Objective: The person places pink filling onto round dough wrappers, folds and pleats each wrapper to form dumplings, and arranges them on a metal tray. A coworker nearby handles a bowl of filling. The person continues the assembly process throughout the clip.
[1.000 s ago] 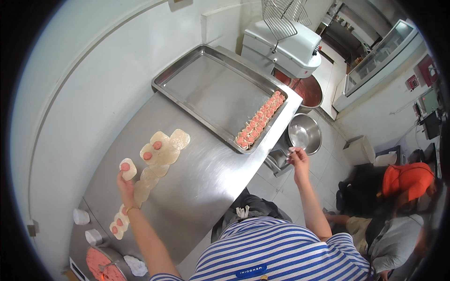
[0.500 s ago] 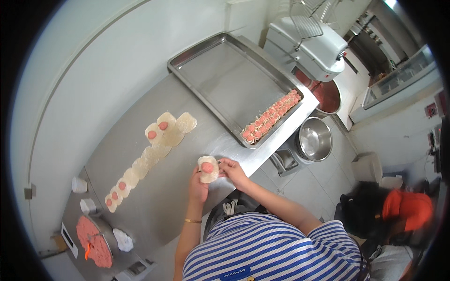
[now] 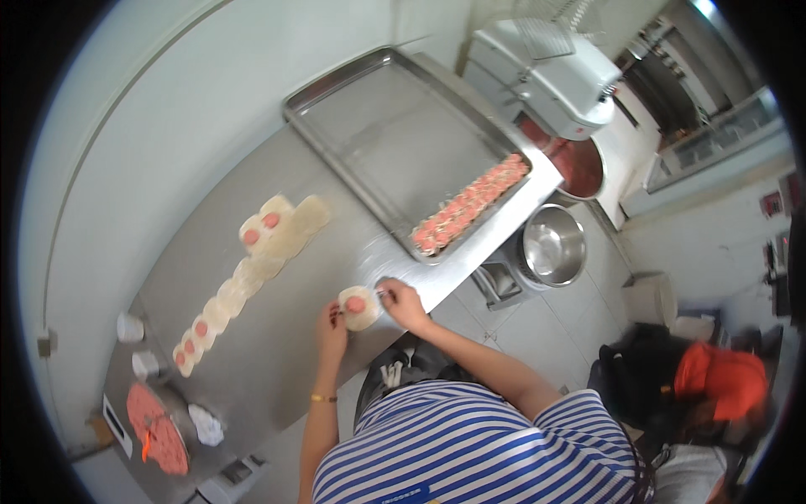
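Head view, round wrapper (image 3: 367,317), filling (image 3: 355,303) facing camera

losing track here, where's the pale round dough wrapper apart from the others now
In the head view, the pale round dough wrapper is below-left of centre, between the left hand and right hand, by the steel table's edge.

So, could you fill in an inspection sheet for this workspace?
Surface: shiny metal table; metal tray on it, filled pieces along one side.
Job's things: row of pale dough rounds, some topped with pink filling; a mass of pink filling at lower left.
Clutter: two white cups, crumpled white item.
Hands: left hand holds a topped round; right hand at its edge, contact unclear.
Cables: nothing clearly seen.
Surroundings: white mixer, steel pot, person in red.
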The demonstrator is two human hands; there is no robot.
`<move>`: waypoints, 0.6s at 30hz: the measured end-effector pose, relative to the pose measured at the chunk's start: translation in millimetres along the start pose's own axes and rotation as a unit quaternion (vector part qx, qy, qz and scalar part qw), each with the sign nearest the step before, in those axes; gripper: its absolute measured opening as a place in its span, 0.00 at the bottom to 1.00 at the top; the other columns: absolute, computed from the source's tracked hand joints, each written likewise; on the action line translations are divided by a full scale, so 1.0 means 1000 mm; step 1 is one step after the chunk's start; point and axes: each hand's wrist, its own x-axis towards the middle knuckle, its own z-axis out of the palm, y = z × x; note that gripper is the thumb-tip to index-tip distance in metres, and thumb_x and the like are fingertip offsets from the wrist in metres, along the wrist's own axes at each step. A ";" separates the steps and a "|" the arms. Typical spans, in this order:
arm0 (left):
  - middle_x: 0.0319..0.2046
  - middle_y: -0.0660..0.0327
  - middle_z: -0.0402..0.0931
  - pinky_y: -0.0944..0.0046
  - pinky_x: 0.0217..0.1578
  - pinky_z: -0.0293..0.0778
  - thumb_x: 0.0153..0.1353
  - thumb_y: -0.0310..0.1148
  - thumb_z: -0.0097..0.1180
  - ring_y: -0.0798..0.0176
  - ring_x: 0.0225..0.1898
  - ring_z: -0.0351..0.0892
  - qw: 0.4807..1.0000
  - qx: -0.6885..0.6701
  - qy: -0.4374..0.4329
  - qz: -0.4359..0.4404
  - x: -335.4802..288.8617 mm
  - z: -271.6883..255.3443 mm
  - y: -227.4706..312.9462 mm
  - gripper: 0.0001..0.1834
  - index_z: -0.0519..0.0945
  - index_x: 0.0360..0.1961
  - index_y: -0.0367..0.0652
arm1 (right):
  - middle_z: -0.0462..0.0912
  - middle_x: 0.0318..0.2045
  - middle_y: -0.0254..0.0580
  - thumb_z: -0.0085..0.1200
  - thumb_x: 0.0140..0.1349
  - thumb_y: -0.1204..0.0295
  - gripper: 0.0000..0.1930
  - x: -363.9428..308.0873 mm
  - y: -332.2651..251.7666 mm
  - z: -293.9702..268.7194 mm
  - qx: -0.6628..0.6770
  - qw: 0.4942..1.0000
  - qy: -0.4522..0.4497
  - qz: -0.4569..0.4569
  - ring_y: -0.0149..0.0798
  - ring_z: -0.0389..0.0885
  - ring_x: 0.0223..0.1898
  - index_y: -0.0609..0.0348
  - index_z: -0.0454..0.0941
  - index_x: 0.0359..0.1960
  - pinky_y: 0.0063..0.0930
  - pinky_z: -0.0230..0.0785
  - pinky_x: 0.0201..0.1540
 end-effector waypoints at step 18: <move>0.51 0.51 0.72 0.58 0.53 0.68 0.58 0.23 0.52 0.48 0.54 0.72 0.954 0.238 -0.014 0.182 0.025 0.060 0.174 0.20 0.71 0.53 0.39 | 0.68 0.58 0.50 0.67 0.39 0.69 0.43 0.186 0.007 -0.382 -0.262 0.890 -0.300 -0.222 0.52 0.68 0.59 0.64 0.64 0.62 0.37 0.62 0.61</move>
